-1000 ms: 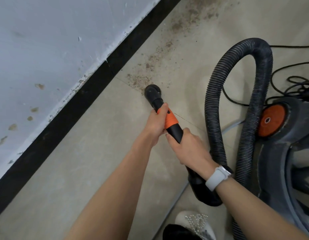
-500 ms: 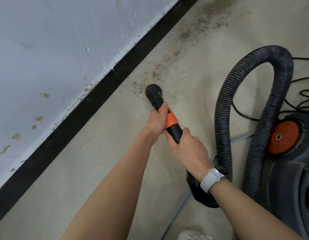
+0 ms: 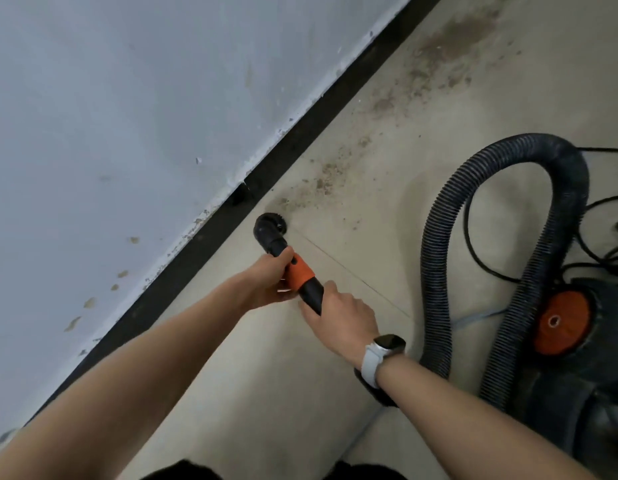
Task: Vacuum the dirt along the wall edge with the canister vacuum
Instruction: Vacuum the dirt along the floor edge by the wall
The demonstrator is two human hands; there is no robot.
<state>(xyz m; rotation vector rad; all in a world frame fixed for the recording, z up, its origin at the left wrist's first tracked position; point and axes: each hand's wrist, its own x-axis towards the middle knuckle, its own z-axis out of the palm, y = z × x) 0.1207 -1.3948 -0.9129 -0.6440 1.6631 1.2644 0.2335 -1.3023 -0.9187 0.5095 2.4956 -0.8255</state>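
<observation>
Two hands, the left hand [image 3: 266,282] and the right hand [image 3: 345,320], are showing beside one canister vacuum [image 3: 574,368], which is trailing one ribbed hose [image 3: 508,157] and one round brush nozzle [image 3: 270,226]. One white-strapped watch [image 3: 382,351] is sitting on the right wrist. One black baseboard [image 3: 210,244] is running under one pale wall [image 3: 127,116], with one trail of dirt [image 3: 335,174] and one tangle of black cable [image 3: 487,258] lying on one floor [image 3: 266,393].

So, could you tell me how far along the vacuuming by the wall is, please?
Done: the floor on the near side of the nozzle, along the black baseboard, looks free of dirt. In hand: the left hand and right hand grip the wand, its round brush nozzle at the near end of the dirt trail. Left: that trail, up to the large patch farther along.
</observation>
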